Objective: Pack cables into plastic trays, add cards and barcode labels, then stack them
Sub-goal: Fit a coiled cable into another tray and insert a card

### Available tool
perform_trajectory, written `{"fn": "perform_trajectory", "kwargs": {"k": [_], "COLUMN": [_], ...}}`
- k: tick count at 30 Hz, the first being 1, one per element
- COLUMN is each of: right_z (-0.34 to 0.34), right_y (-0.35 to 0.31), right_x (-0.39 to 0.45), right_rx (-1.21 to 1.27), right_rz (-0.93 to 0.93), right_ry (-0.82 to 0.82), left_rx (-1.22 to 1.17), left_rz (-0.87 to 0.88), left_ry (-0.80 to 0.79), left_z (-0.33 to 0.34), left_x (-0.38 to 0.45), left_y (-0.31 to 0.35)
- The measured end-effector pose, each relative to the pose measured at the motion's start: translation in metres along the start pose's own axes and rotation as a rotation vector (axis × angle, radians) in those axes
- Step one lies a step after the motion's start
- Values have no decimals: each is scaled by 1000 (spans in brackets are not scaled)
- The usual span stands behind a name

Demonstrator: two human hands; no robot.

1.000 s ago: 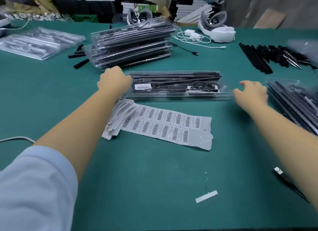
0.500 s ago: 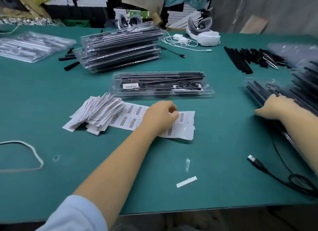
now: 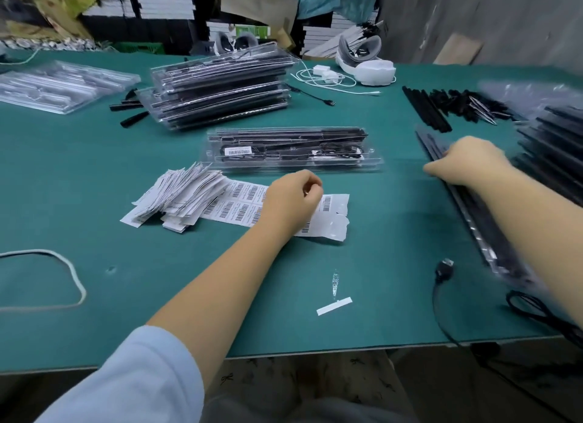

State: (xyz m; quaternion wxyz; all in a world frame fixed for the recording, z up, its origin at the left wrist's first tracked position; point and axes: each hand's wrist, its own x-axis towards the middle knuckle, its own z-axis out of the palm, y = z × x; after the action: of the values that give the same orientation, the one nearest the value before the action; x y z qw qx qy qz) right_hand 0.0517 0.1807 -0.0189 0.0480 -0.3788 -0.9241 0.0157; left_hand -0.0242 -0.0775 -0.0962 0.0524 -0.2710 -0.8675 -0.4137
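A clear plastic tray (image 3: 293, 149) packed with black cables and bearing a barcode label lies at the table's middle. In front of it lies a sheet of barcode labels (image 3: 334, 214), beside a loose pile of white cards (image 3: 179, 195). My left hand (image 3: 291, 198) sits on the sheet with its fingers curled, pinching at a label. At the right, my right hand (image 3: 470, 162) grips the edge of a cable-filled tray (image 3: 482, 233) that runs toward the table's near right corner. A stack of packed trays (image 3: 220, 88) stands behind the middle tray.
Empty clear trays (image 3: 60, 85) lie at the far left, loose black cables (image 3: 454, 104) at the far right, more filled trays (image 3: 558, 145) at the right edge. A white headset (image 3: 369, 66) and white cable sit at the back. A black USB cable (image 3: 444, 271) and paper strip (image 3: 334, 306) lie near the front edge.
My left hand left the middle tray's left end and came down onto the label sheet. My right hand moved right to the tray at the table's right side.
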Motion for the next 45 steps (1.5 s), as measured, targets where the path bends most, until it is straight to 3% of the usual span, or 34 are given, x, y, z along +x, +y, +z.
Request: {"fn": "perform_trajectory", "kwargs": {"k": [2,4,6,7,14,16,19,23,28,30,35,41,45], "right_z": [-3,-4,-1,2,19,21,15,-3,-12,-6,29,52,59], "right_y": [-24,-47,-65,-72,-97,-93,-81,-60,-36,-40,-73,-73,-57], "right_x": [-6,-10,-12,-13,-21,-19,-13,-10,-26,-39,-78,-103,-108], "right_rx": [47,75,79,72,209,481,932,1437,1869,1849,1356,1318,1268], "right_rz": [-3,-28,-41,-48,-66,6,161,200,215,226,-16,-456,-783], "right_ry": [38,64,59,46,4,-45,-115,-165,-1,-81,-601,-1095,-1204], "left_rx": [-326,-766,-962,-968,-766,-738,-885,-1033,-1073,-1100,-1145,-1132,-1204], "left_rz": [-87,-255,-331,-332,-410,-417,-482,-462,-402,-388,-452,-471,-506], "left_ry": [-137,-486,-734,-774,-569,-552,-567,-570,-499,-432,-260,-214,-143], "left_z": [3,5,7,7,17,19,18,-2,-46,-58,-67,-62,-59], "left_x": [-7,-16,-23,-26,-29,-30,-30,-25,-10,-6,1,-3,2], "left_y": [29,60,76,79,70,66,62,47,22,10,-16,-22,-29]}}
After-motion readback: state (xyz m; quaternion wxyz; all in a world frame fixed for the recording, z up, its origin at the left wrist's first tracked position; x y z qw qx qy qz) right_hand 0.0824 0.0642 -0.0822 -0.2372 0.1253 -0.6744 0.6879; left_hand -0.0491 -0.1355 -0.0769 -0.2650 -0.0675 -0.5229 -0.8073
